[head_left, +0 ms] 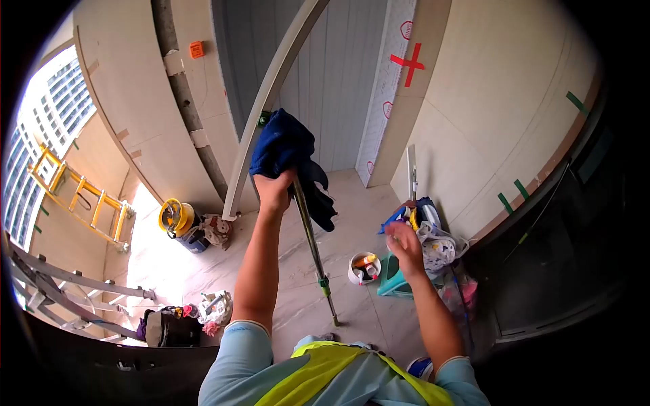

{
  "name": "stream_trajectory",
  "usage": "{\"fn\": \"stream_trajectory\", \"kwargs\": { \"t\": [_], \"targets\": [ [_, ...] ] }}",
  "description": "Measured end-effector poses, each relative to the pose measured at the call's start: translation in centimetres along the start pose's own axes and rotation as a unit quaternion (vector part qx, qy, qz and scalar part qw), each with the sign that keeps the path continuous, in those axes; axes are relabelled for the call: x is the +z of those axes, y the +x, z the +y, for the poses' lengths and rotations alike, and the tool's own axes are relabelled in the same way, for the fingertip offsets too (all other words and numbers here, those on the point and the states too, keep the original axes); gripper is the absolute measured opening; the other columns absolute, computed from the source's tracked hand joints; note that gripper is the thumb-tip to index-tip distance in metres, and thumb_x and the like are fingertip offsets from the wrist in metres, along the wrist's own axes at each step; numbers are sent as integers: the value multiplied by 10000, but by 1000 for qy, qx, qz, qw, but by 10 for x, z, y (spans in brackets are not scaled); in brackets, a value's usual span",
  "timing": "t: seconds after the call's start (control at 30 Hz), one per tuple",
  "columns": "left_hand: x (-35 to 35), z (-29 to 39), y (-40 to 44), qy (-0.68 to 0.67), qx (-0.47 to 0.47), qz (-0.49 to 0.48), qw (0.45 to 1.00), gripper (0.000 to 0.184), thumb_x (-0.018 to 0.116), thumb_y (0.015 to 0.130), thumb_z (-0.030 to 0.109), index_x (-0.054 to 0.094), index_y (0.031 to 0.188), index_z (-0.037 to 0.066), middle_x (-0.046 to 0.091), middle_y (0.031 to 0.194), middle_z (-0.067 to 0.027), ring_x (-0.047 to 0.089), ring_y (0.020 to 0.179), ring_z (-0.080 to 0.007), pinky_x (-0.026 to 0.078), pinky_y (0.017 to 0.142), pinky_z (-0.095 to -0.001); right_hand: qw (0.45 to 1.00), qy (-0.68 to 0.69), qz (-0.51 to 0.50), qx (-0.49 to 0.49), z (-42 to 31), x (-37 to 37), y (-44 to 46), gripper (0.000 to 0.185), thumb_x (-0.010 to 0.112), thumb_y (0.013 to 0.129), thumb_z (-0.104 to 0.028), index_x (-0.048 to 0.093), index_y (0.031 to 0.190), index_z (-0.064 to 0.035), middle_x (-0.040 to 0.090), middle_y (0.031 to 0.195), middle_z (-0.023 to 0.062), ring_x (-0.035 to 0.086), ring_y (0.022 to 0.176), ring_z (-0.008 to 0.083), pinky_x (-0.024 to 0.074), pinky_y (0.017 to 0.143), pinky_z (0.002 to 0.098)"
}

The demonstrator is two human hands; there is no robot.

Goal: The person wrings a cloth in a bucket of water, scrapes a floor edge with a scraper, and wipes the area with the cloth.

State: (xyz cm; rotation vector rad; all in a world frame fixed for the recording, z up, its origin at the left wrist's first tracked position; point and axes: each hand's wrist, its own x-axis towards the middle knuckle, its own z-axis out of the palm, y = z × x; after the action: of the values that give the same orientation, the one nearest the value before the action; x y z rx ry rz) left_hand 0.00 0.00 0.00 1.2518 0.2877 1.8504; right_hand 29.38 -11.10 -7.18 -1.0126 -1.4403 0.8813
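Observation:
My left hand (275, 192) is raised in front of me, closed on a dark blue cloth (284, 145) bunched over the upper part of a telescopic pole (309, 230). The pole is metal with green fittings, and its lower end reaches the floor by my feet. Beside the cloth, a long pale flat bar (261, 101) slants upward, with a green fitting where the two meet. Whether my fingers also grip the pole under the cloth is hidden. My right hand (406, 249) is held up at the right, fingers apart and holding nothing, above a teal stool (393, 279).
A white bucket (364, 268) with bottles stands beside the stool; bags (439, 247) are piled at the right wall. Left are a dark bucket with a yellow top (177, 220), a black bag (172, 329), a yellow ladder (80, 196) and a metal ladder (74, 284).

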Motion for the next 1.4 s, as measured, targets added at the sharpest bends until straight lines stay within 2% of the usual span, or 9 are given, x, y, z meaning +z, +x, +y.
{"fn": "stream_trajectory", "kwargs": {
  "t": [0.23,0.3,0.43,0.5,0.67,0.87,1.0,1.23,1.4],
  "targets": [
    [112,-18,-22,1,-107,-148,983,553,711,767,35,481,1268,-8,599,1133,-81,584,1003,-174,464,898,-311,909,-241,40,-337,-154,18,91,643,703,817,-231,395,1338,-16,485,1283,195,498,1172,327,417,955,382],
    [127,-23,-26,58,-145,-199,967,605,727,765,44,450,1300,-1,603,1116,-68,582,1012,-173,465,896,-312,901,-280,135,-301,-157,12,94,584,712,806,-239,443,1270,-10,545,1175,198,552,1068,352,447,899,380],
    [143,-11,-21,58,-110,-270,955,813,786,724,194,347,1373,-21,472,1298,-121,466,1190,-210,359,1023,-355,845,-368,192,-338,-145,-17,80,280,693,819,-200,507,903,-8,548,839,151,559,757,354,469,668,374],
    [156,-5,-17,34,-104,-298,948,855,610,812,527,314,1402,-16,390,1387,-152,395,1271,-263,277,1069,-387,843,-318,207,-381,-144,-29,80,227,657,845,-155,478,843,-14,515,776,150,527,692,346,451,621,355],
    [186,-8,11,-30,-47,-236,970,645,473,930,471,379,1371,10,512,1294,-162,476,1215,-279,308,1049,-408,910,-250,157,-292,-146,-48,40,167,617,853,-96,469,851,-18,507,768,171,524,708,383,442,611,362],
    [245,27,31,-79,-206,-162,962,354,548,944,323,636,1011,-13,652,882,-70,569,724,-102,468,676,-242,927,-230,68,-289,-165,-53,34,169,603,872,-121,467,858,-21,479,710,94,452,621,225,409,600,307],
    [252,29,40,51,-162,-183,968,331,596,918,296,654,962,-27,668,826,-78,597,711,-122,458,648,-240,972,-26,128,-197,-160,-64,24,145,590,832,-120,494,814,-13,508,658,47,462,613,104,399,578,252],
    [257,30,35,48,-147,-131,979,339,606,910,294,642,1009,-29,670,853,-132,667,760,-217,553,709,-340,929,-209,0,-307,-172,-64,1,194,599,656,-8,419,729,-9,431,703,109,403,586,229,352,546,296],
    [257,34,20,-50,-188,-146,970,359,559,937,292,629,996,-55,671,845,-165,677,755,-239,563,714,-338,960,-264,92,-22,-93,-58,-26,162,600,658,-77,457,675,-5,482,591,162,501,560,342,395,530,386]
  ]
}}
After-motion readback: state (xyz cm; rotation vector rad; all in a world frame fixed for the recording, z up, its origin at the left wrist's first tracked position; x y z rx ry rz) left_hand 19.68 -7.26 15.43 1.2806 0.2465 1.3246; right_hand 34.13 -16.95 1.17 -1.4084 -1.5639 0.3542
